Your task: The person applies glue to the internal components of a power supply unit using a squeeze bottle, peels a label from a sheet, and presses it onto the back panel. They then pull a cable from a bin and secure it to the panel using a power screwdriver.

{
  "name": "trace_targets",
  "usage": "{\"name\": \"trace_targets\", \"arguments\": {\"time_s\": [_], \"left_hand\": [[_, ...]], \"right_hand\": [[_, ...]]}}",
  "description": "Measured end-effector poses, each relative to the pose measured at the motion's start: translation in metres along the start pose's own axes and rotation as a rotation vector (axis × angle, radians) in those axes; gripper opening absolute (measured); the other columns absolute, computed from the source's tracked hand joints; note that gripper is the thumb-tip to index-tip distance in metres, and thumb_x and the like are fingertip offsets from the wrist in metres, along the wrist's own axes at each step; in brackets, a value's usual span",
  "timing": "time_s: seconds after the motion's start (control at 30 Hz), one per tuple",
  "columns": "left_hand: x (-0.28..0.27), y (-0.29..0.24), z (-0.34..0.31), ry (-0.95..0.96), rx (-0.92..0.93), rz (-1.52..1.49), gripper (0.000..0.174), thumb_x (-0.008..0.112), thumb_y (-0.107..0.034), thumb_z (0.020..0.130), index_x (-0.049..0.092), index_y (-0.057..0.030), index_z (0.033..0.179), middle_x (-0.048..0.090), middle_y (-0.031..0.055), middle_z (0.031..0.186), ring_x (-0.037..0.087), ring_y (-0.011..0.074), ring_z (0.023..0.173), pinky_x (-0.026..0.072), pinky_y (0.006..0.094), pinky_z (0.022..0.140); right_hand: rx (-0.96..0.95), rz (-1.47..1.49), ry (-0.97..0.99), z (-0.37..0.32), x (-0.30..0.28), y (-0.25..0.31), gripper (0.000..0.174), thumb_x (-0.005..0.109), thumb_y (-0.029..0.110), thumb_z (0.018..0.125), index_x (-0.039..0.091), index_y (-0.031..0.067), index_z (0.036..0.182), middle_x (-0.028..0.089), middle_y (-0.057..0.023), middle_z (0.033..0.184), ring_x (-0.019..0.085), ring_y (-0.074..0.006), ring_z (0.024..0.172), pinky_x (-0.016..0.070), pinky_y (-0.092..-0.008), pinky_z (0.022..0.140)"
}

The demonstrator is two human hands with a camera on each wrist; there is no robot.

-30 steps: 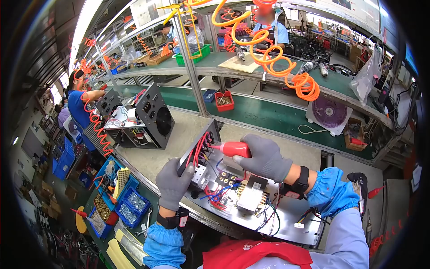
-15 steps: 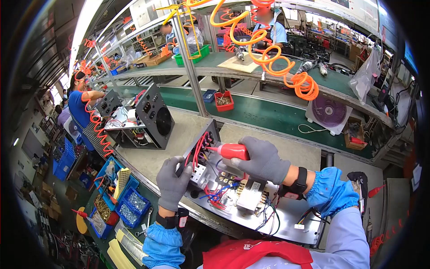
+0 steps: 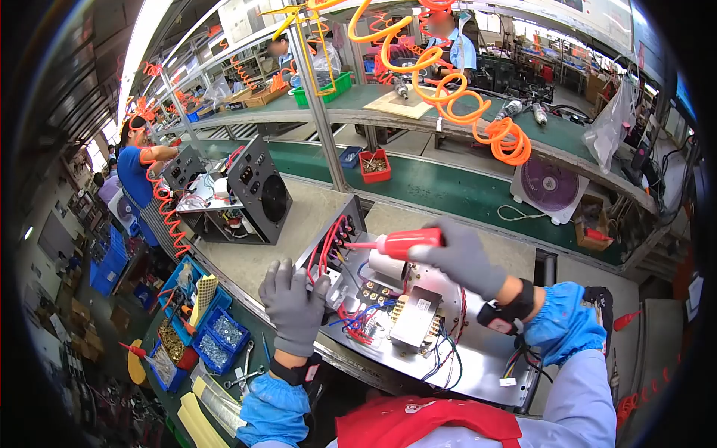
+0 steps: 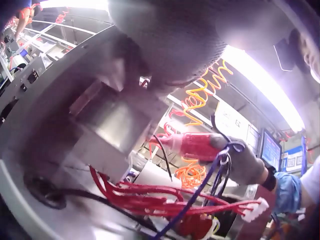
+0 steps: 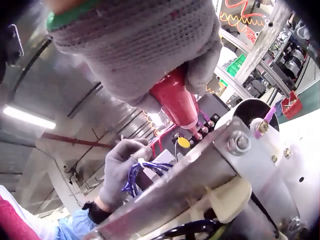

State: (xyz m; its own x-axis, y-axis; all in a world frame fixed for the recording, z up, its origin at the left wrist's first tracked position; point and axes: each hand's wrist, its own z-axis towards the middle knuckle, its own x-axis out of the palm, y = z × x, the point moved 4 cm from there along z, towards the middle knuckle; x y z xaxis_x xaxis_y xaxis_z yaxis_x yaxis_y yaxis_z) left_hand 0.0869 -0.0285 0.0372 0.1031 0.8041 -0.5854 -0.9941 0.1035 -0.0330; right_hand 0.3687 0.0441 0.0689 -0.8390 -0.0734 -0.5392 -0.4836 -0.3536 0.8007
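My gloved right hand [image 3: 467, 257] grips a red squeeze bottle [image 3: 409, 243] with a thin nozzle. The nozzle points left, its tip right at a row of terminals with red wires [image 3: 328, 243] on an upright dark panel [image 3: 355, 213]. In the right wrist view the bottle [image 5: 175, 100] tilts down toward those terminals [image 5: 202, 131]. My gloved left hand [image 3: 293, 310] lies at the panel's near end, fingers mostly straight and spread. A transformer [image 3: 416, 321] and blue wires [image 3: 366, 317] sit on the metal base plate [image 3: 478, 366] below.
A similar box-shaped unit with a fan [image 3: 258, 190] stands on the bench to the left. Blue bins of screws [image 3: 222, 340] and wrenches [image 3: 243, 375] lie at lower left. Orange coiled hoses [image 3: 448, 97] hang ahead. Another person [image 3: 138, 172] works at far left.
My left fingers have loosened from the panel edge and straightened. The right hand and bottle have shifted right, with the nozzle tip still at the terminals.
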Motion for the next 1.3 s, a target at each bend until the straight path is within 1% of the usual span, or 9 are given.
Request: {"name": "trace_targets", "arguments": {"time_s": [0.03,0.07,0.37,0.57,0.83,1.03,1.17,1.27,1.3], "left_hand": [[-0.003,-0.005,0.0,0.021,-0.001,0.059,0.031,0.067,-0.033,0.085,0.069,-0.0032,0.096,0.065,0.0185,0.112,0.056,0.0393,0.113,0.0406,0.0495,0.098],[-0.003,-0.005,0.0,0.062,-0.046,0.037,0.031,0.066,-0.032,0.086,0.069,-0.0031,0.096,0.065,0.0185,0.113,0.055,0.0392,0.114,0.0394,0.0499,0.099],[0.051,-0.03,0.035,0.199,-0.152,0.003,0.027,0.064,-0.025,0.083,0.067,-0.0036,0.1,0.062,0.0143,0.122,0.054,0.0333,0.117,0.0382,0.0477,0.099],[0.067,-0.033,0.05,0.312,-0.164,-0.039,0.025,0.065,-0.022,0.084,0.067,-0.0031,0.101,0.06,0.0161,0.129,0.052,0.0349,0.123,0.0388,0.0457,0.104],[0.069,-0.066,0.045,0.454,0.273,0.176,0.036,0.063,-0.016,0.08,0.068,0.0026,0.11,0.053,0.0132,0.138,0.044,0.0325,0.133,0.0348,0.0439,0.111],[0.095,-0.07,0.031,0.574,0.648,0.569,0.041,0.063,-0.024,0.078,0.07,0.0038,0.109,0.06,0.0195,0.126,0.047,0.0351,0.13,0.0333,0.0475,0.112],[0.088,-0.076,0.044,0.709,0.625,0.486,0.038,0.062,-0.024,0.08,0.071,0.006,0.102,0.062,0.0208,0.123,0.05,0.0347,0.126,0.0335,0.0464,0.111],[0.072,-0.057,0.061,0.687,0.436,0.177,0.033,0.061,-0.023,0.082,0.071,0.0035,0.1,0.064,0.0169,0.121,0.056,0.0314,0.121,0.04,0.0424,0.107],[0.064,-0.043,0.068,0.598,0.341,0.002,0.031,0.061,-0.027,0.084,0.071,-0.0017,0.1,0.065,0.0141,0.118,0.059,0.0317,0.112,0.0454,0.043,0.098]], "right_hand": [[0.208,0.296,0.11,-0.004,-0.012,-0.005,0.059,0.073,0.046,0.08,0.061,-0.0009,0.113,0.065,-0.0094,0.082,0.064,-0.016,0.07,0.0509,-0.0301,0.061],[0.263,0.449,0.071,-0.01,-0.022,-0.009,0.052,0.069,0.042,0.084,0.061,-0.001,0.112,0.063,-0.007,0.084,0.062,-0.0109,0.068,0.0493,-0.0241,0.057],[0.559,1.155,-0.224,-0.052,-0.031,-0.108,0.035,0.059,0.035,0.094,0.058,0.0052,0.112,0.062,-0.0073,0.082,0.056,-0.0101,0.062,0.0451,-0.0227,0.052],[0.53,1.192,-0.22,-0.05,-0.026,-0.114,0.033,0.057,0.035,0.095,0.059,0.0044,0.109,0.062,-0.0065,0.081,0.054,-0.0094,0.062,0.0438,-0.0225,0.053],[0.473,1.085,-0.17,-0.052,-0.03,-0.094,0.033,0.057,0.033,0.094,0.059,0.0032,0.108,0.061,-0.0045,0.081,0.053,-0.0062,0.064,0.0414,-0.0206,0.054],[0.499,1.126,-0.16,-0.054,-0.027,-0.099,0.034,0.056,0.033,0.095,0.06,0.0023,0.109,0.06,-0.0041,0.08,0.051,-0.0065,0.062,0.0396,-0.0209,0.052],[0.514,1.16,-0.154,-0.055,-0.025,-0.101,0.034,0.057,0.032,0.094,0.06,0.0019,0.109,0.06,-0.0044,0.078,0.052,-0.0074,0.062,0.0405,-0.0208,0.052],[0.516,1.151,-0.193,-0.053,-0.028,-0.101,0.034,0.059,0.031,0.093,0.06,0.0016,0.11,0.06,-0.0053,0.078,0.054,-0.008,0.063,0.0423,-0.0201,0.054],[0.47,1.147,-0.184,-0.052,-0.033,-0.101,0.034,0.062,0.031,0.092,0.06,0.0023,0.11,0.062,-0.0064,0.082,0.057,-0.0093,0.067,0.045,-0.0212,0.056]]}}
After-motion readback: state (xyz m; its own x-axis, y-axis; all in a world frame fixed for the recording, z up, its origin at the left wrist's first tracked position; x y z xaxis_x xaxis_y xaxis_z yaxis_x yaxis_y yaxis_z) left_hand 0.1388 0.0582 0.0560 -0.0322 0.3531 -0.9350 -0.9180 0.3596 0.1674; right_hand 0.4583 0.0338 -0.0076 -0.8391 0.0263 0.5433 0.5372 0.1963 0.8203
